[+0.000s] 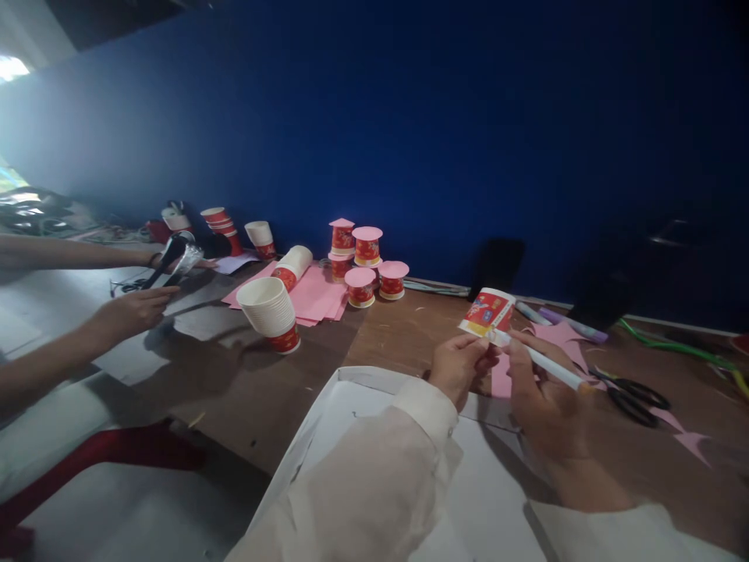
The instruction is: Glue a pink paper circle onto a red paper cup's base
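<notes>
Head view: left hand [460, 365] grips the tilted red paper cup [492, 309] at its yellow-banded end, above the brown table [383, 343]. Right hand [550, 398] closes on a white pen-like stick [553, 365], its tip at the cup's band; contact not resolvable. Black-handled scissors [637, 400] lie beyond the right hand, near pink scraps [559, 336]. Pink-topped cups [360, 287] stand left of the held cup; nested cups [266, 306] lean farther left.

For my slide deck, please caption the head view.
Left hand holding a red paper cup, right hand a white pen-like stick, near black-handled scissors.
</notes>
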`<state>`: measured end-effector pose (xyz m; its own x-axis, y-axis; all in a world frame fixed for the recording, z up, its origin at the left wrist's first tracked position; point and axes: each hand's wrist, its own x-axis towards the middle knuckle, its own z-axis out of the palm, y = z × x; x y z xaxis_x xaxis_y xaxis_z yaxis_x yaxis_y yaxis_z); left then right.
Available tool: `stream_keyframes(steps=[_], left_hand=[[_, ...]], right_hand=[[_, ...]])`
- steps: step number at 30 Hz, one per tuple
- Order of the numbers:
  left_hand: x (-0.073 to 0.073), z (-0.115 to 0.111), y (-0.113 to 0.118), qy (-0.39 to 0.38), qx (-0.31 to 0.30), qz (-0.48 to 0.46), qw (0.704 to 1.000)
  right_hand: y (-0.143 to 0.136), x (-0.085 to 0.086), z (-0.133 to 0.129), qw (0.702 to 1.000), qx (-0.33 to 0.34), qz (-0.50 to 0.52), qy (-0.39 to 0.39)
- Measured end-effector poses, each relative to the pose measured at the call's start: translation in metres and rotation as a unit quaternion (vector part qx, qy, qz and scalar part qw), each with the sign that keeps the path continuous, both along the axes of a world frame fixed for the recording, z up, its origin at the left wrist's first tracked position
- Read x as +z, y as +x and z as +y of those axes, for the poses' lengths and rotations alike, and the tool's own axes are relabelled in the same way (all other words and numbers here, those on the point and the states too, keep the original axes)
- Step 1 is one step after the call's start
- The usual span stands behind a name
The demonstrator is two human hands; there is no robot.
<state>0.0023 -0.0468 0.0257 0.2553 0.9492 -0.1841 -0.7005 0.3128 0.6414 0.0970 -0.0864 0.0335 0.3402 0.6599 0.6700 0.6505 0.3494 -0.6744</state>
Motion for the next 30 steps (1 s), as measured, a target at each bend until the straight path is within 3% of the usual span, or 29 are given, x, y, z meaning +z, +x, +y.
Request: stream_keyframes(steps=[15,21,30], left_hand=[[0.0009,-0.0005,0.0005,0.024,0.012,0.029,0.999],[-0.0007,0.0011,0.0012,0.031,0.007,0.027,0.999],[-0.0076,0.0053,0.0028,0.021,0.004,0.013,1.0]], right_hand=[[-0.0023,0.0065,-0.0008,0.997,-0.013,-0.079,0.022],[0.0029,0.002,0.0,0.995,-0.047,-0.086,-0.024],[-0.0001,0.0045,0.0034,0.992,-0.022,-0.102,0.067]])
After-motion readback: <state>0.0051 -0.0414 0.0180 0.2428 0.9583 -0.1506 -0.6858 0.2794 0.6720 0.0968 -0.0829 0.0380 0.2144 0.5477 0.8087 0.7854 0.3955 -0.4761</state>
